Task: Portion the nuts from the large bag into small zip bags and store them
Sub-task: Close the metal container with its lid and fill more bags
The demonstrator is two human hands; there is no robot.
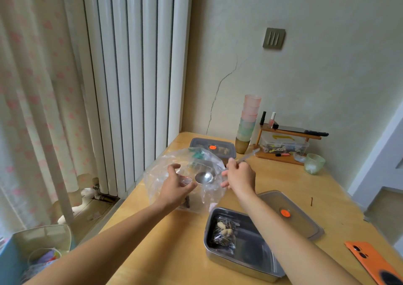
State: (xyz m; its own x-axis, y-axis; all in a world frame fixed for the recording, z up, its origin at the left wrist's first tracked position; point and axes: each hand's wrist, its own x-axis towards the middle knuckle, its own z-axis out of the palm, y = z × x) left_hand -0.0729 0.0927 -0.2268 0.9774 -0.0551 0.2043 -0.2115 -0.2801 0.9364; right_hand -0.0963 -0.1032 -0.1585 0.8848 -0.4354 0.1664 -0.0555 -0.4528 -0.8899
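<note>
A large clear plastic bag (161,175) stands puffed up on the wooden table (174,241). My left hand (174,184) holds a small zip bag with a red strip (185,179) in front of it. My right hand (239,177) grips the handle of a metal spoon (204,177), whose empty-looking bowl hovers beside the small bag's mouth. In front of me on the right, an open steel container (246,260) holds one filled small bag of nuts and seeds (224,233).
The container's lid with an orange dot (290,215) lies beside it under my right forearm. A second, lidded container (213,148) sits behind the big bag. Stacked cups (248,121), a small shelf (287,141), a glass cup (314,163) and an orange phone (375,263) occupy the right side.
</note>
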